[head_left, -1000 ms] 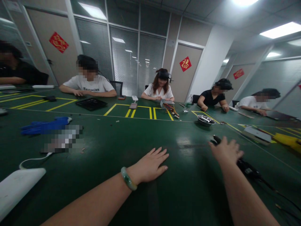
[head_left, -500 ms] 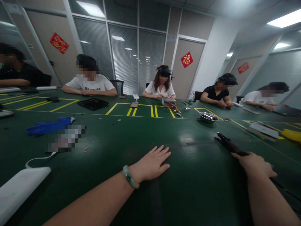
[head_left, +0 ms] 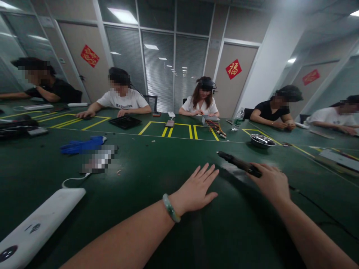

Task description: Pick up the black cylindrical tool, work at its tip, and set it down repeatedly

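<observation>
My left hand point(head_left: 195, 188) lies flat on the green table point(head_left: 157, 168), fingers spread, with a jade bangle point(head_left: 170, 208) around the wrist. Nothing is under it that I can see. In my right hand point(head_left: 270, 185) is a black electric screwdriver point(head_left: 238, 162), held above the tabletop with its tip pointing left and away from me. Its cord point(head_left: 316, 205) trails off to the lower right. The palm side of the grip is hidden from view.
To the left are a blue glove point(head_left: 83, 145), a blurred-out phone point(head_left: 101, 158) on a white cable, and a white power bank point(head_left: 42, 224). A metal bowl point(head_left: 262, 141), bottle point(head_left: 238, 119), wired metal box point(head_left: 211, 121) and black tray point(head_left: 125, 121) stand farther off. Several people sit opposite.
My right hand has lifted the electric screwdriver off the table and brought it left, nearer my left hand. The view has turned slightly left. A person opposite has reached to a small black object.
</observation>
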`<state>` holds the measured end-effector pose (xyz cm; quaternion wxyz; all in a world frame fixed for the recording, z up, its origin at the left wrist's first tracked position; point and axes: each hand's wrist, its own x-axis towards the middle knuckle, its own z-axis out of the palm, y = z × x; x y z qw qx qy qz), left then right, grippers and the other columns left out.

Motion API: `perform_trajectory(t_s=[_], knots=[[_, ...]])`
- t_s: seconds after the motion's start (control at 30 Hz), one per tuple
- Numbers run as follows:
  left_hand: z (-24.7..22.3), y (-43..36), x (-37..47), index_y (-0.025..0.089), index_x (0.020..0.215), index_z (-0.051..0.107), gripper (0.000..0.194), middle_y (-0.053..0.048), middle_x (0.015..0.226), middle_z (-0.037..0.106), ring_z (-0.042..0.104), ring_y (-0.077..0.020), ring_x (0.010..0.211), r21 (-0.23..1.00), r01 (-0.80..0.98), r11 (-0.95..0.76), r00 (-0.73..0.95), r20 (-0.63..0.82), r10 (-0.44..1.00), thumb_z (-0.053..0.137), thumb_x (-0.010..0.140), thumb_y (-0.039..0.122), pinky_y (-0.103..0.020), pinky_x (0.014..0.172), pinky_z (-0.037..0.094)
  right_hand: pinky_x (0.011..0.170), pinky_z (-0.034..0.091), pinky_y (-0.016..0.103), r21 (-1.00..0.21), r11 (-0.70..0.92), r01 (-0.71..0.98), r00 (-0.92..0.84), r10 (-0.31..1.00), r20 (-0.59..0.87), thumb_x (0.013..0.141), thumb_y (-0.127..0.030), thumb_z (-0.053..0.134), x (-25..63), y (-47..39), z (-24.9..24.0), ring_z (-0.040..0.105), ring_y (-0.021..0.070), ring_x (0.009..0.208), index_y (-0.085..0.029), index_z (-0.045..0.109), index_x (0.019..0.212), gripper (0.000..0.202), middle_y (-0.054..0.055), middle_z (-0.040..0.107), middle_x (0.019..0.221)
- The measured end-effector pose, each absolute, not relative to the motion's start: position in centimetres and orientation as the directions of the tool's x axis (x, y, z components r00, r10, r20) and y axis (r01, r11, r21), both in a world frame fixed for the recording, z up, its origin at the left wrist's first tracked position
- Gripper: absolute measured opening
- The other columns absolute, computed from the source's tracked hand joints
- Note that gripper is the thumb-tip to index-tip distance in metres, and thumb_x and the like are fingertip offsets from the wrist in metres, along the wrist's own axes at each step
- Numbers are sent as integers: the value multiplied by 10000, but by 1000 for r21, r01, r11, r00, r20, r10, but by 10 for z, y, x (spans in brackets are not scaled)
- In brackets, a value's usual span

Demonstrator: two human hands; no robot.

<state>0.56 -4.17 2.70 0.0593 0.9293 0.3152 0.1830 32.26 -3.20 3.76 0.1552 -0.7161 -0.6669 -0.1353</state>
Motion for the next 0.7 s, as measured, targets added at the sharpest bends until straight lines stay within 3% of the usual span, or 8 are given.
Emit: perform_trajectory(t_s=[0.17, 0.3, 0.37, 0.5, 0.6, 0.7], knots=[[38, -47, 9, 229, 1515, 111, 635, -26, 1589, 82, 2, -213, 1461, 156, 590, -792, 682, 428, 593, 348, 975, 466, -424, 1190, 76, 1020, 279, 564, -98, 426, 899, -376, 867, 326, 808, -351, 558, 218, -28, 17, 455, 379, 1177, -314, 591, 1182, 377, 63, 584, 1201], [41, -49, 9, 242, 1512, 154, 600, -19, 1580, 145, 74, -201, 1459, 171, 595, -785, 663, 449, 600, 351, 968, 402, -410, 1188, 102, 1101, 169, 552, -162, 579, 799, -528, 805, 271, 781, -284, 546, 166, -26, 3, 353, 378, 1293, -285, 537, 1297, 516, 69, 515, 1333], [40, -48, 9, 243, 1514, 149, 586, -18, 1580, 140, 90, -212, 1457, 205, 624, -755, 627, 446, 639, 325, 975, 393, -418, 1179, 136, 1108, 130, 568, -185, 595, 782, -549, 798, 249, 820, -290, 495, 154, -27, 5, 296, 369, 1334, -243, 467, 1374, 557, 84, 434, 1418], [39, -45, 7, 222, 1513, 148, 595, -27, 1583, 129, 103, -225, 1455, 231, 663, -712, 574, 452, 682, 279, 989, 471, -411, 1172, 170, 1069, 250, 511, -199, 574, 794, -523, 812, 257, 851, -300, 485, 167, -33, 27, 337, 303, 1314, -195, 406, 1411, 575, 114, 396, 1441], [34, -41, 5, 210, 1511, 154, 639, -51, 1573, 179, 198, -236, 1434, 223, 677, -702, 579, 427, 694, 298, 976, 529, -398, 1146, 236, 1005, 327, 473, -171, 461, 871, -414, 875, 249, 832, -345, 562, 204, -43, 55, 452, 296, 1203, -205, 528, 1303, 492, 112, 523, 1315], [27, -37, 5, 231, 1477, 262, 606, -68, 1505, 355, 399, -260, 1331, 185, 692, -697, 616, 351, 705, 378, 957, 519, -417, 1064, 347, 839, 429, 361, -220, 314, 923, -308, 949, 62, 832, -388, 587, 245, -54, 76, 578, 238, 968, -248, 654, 1103, 313, 61, 639, 1081]])
